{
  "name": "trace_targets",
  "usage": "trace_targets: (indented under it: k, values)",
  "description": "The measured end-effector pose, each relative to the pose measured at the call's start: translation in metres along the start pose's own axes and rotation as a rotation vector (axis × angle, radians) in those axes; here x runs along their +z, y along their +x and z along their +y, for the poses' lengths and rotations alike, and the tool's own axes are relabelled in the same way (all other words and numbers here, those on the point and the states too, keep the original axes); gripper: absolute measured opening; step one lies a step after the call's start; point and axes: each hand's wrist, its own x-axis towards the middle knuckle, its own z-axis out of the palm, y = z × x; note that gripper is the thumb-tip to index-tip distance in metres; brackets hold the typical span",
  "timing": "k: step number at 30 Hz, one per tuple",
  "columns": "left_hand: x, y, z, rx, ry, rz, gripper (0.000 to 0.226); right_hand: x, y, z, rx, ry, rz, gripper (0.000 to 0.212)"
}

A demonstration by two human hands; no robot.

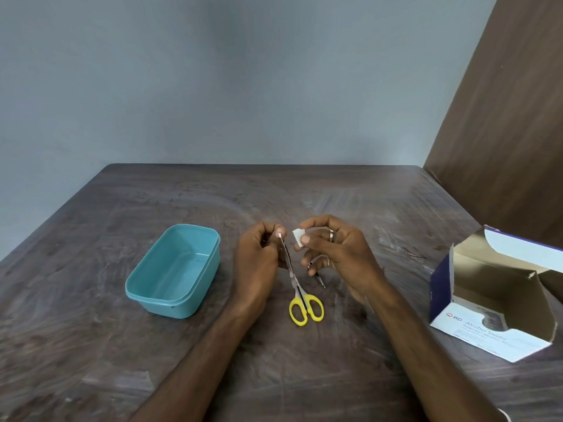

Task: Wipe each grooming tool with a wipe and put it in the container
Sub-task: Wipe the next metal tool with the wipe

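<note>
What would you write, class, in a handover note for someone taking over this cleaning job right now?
Left hand pinches the scissors by the blade tips, yellow handles hanging down. Right hand pinches the white wipe beside the blades. A thin metal tool lies on the table under the right hand. Teal container holds nothing. Left: finish the scissors, wipe the other tool, put both in.

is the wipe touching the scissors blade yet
Apart. The head view shows a strip of table between the white wipe pinched in the right hand and the scissors blade held by the left hand.
</note>
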Motion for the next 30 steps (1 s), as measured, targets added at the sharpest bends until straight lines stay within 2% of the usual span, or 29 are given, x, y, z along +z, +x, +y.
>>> trace_targets:
  k: [2,8,12,15,21,24,30]
  values:
    - [0.000,0.001,-0.001,-0.009,-0.031,0.034,0.019,0.000,0.000,0.001,-0.008,-0.009,0.000,0.012]
    - [-0.002,0.002,0.001,0.008,-0.081,0.130,0.016,0.008,-0.003,0.002,-0.001,-0.118,-0.032,0.024]
    - [-0.001,0.002,0.001,0.043,-0.074,0.178,0.017,0.010,-0.003,0.003,0.006,-0.160,-0.061,0.014]
    - [0.000,0.000,0.000,0.069,-0.059,0.197,0.017,0.013,-0.005,0.003,-0.028,-0.226,-0.053,0.020]
    - [0.001,0.000,-0.005,0.068,-0.069,0.176,0.012,0.016,-0.002,0.010,-0.067,-0.242,0.037,0.021]
    - [0.000,0.000,-0.003,0.041,-0.131,0.145,0.010,0.015,-0.003,0.009,-0.066,-0.221,0.037,0.017]
    - [0.000,-0.003,0.004,0.019,-0.271,0.099,0.012,0.011,0.000,0.005,-0.088,-0.140,0.145,0.010]
